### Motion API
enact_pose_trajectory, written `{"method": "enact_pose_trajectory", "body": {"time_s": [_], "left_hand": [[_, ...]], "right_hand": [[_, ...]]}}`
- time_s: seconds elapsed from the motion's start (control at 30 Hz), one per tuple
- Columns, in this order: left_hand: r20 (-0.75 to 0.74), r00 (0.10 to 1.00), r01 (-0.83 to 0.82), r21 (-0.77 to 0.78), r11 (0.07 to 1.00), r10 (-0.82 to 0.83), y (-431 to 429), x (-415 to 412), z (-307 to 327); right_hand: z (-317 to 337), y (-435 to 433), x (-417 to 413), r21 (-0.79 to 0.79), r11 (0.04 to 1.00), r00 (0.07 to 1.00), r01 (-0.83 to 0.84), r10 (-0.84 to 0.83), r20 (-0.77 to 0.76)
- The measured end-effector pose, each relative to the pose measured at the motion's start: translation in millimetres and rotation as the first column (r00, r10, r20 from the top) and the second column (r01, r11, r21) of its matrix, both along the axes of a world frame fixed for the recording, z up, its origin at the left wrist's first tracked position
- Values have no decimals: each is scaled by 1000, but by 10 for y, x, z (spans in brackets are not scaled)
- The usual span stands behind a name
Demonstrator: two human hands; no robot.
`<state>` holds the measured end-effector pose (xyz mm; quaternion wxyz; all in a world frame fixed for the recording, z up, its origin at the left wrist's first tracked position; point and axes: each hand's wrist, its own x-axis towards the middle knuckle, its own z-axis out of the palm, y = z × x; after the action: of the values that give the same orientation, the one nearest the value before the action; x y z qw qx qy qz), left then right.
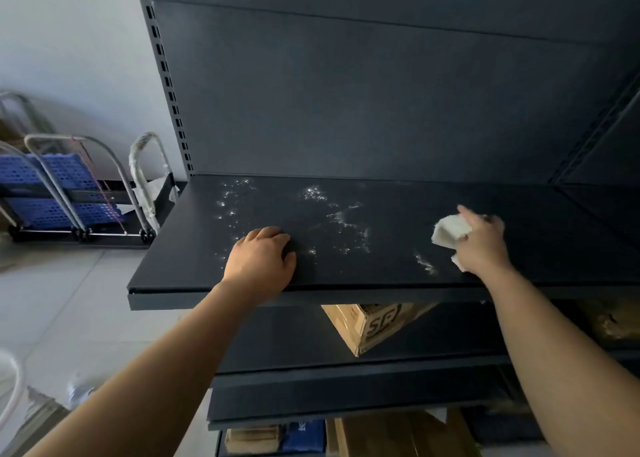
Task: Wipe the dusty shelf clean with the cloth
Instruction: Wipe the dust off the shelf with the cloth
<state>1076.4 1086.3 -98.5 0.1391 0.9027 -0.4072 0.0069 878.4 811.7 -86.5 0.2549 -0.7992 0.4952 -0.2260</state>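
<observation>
A dark metal shelf [194, 259] stretches across the middle of the view. White dust [313, 193] lies in patches over its left and middle parts, with a small streak near the front at the right. My right hand [483, 245] grips a crumpled white cloth [450, 230] and presses it on the shelf at the right, just right of the dust. My left hand [261, 257] rests palm down near the shelf's front edge, fingers curled, holding nothing.
A dark back panel [363, 93] rises behind the shelf. Below, lower shelves hold a cardboard box [370, 325] and other boxes. Folded trolleys with blue plastic decks [52, 186] stand on the tiled floor at the left against a white wall.
</observation>
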Motion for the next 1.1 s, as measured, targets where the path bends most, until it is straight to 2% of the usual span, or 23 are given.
{"method": "enact_pose_trajectory", "body": {"time_s": [0.07, 0.17, 0.27, 0.33, 0.4, 0.47, 0.57, 0.63, 0.7, 0.77, 0.9, 1.03, 1.1], "left_hand": [[9, 1000, 15, -3, 1000, -15, 30, -9, -29], [-2, 999, 34, 7, 999, -34, 75, 3, -49], [-26, 998, 60, -1, 998, -60, 106, -2, -37], [-32, 998, 50, -2, 999, -50, 121, -16, -8], [-25, 999, 21, 6, 1000, -20, 143, -34, 19], [-24, 1000, 5, 9, 1000, -5, 158, -40, 31], [-26, 1000, -1, 3, 1000, 1, 131, -36, 34], [-26, 1000, 5, -11, 1000, -6, 73, -41, 42], [-31, 999, 13, -8, 1000, -13, -5, -58, 56], [-23, 1000, 18, 7, 1000, -18, -86, -53, 61], [-9, 1000, 26, 38, 999, -26, -250, 28, 73], [-19, 1000, -2, 50, 999, 3, -440, 142, 97], [-22, 999, -28, 44, 999, 29, -517, 199, 108]], "right_hand": [[-146, 86, -56, -91, 996, 997, -11, 4, -77], [-220, 427, 133, -166, 985, 996, -48, 35, -79], [-221, 900, 417, -188, 968, 985, -170, 162, -54], [-204, 1212, 604, -173, 943, 958, -285, 286, -17], [-130, 1408, 725, -87, 918, 917, -387, 393, 70], [-9, 1418, 751, -39, 906, 890, -422, 422, 171], [101, 1175, 594, -110, 945, 922, -309, 326, 208], [48, 950, 442, -101, 957, 953, -272, 283, 111], [-71, 808, 338, -72, 936, 939, -344, 342, -40], [-163, 674, 286, -91, 926, 931, -366, 362, -54], [-260, 234, 159, -197, 978, 997, -69, 73, 12], [-252, -185, 252, -74, 990, 988, 120, -127, -90], [-213, -321, 428, -27, 994, 985, 106, -108, -132]]}}
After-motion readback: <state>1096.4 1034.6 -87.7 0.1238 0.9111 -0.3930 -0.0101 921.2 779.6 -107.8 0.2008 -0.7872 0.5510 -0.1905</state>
